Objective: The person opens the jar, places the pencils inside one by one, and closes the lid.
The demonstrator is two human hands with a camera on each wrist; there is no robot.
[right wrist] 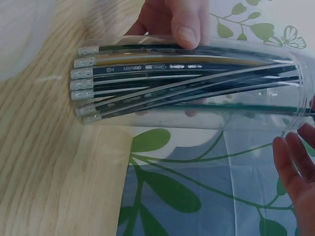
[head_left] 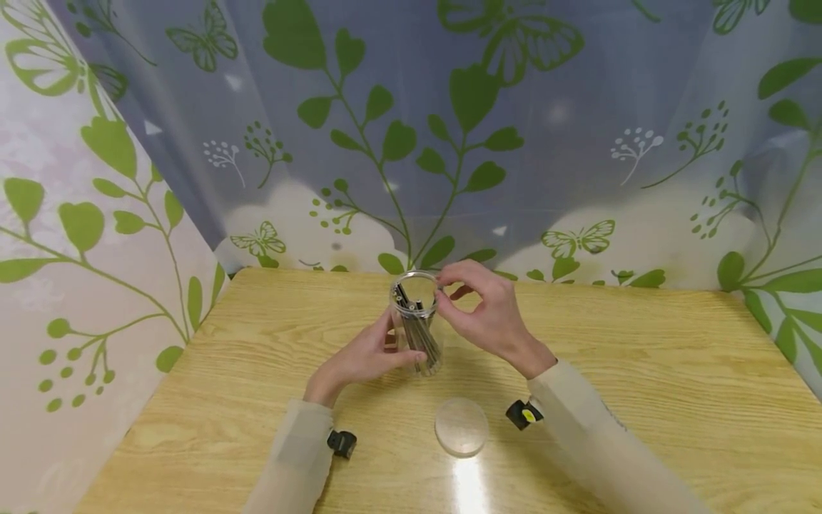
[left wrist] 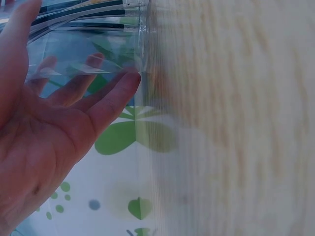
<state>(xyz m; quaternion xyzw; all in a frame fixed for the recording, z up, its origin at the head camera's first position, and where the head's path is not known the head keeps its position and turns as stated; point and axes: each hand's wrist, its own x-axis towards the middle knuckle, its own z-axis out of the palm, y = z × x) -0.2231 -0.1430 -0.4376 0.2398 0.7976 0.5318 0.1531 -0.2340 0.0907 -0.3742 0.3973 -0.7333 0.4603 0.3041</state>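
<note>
A clear plastic jar [right wrist: 231, 123] holds several pencils [right wrist: 142, 69], mostly dark, with metal-banded eraser ends at its base. My left hand [head_left: 362, 355] grips the jar from the left, thumb across its near side and fingers behind it. The jar is tilted a little over the table. At the right of its open mouth is my right hand [head_left: 484, 310], thumb and index finger pinching the end of a dark green pencil [right wrist: 246, 108] that reaches past the rim. The other fingers of that hand are held off the jar.
A round clear lid [head_left: 461, 427] lies on the wooden table [head_left: 257, 400] in front of the jar, between the forearms. A patterned curtain [head_left: 411, 143] with green leaves and butterflies hangs along the table's back edge and left side. Both wrists wear small black cameras.
</note>
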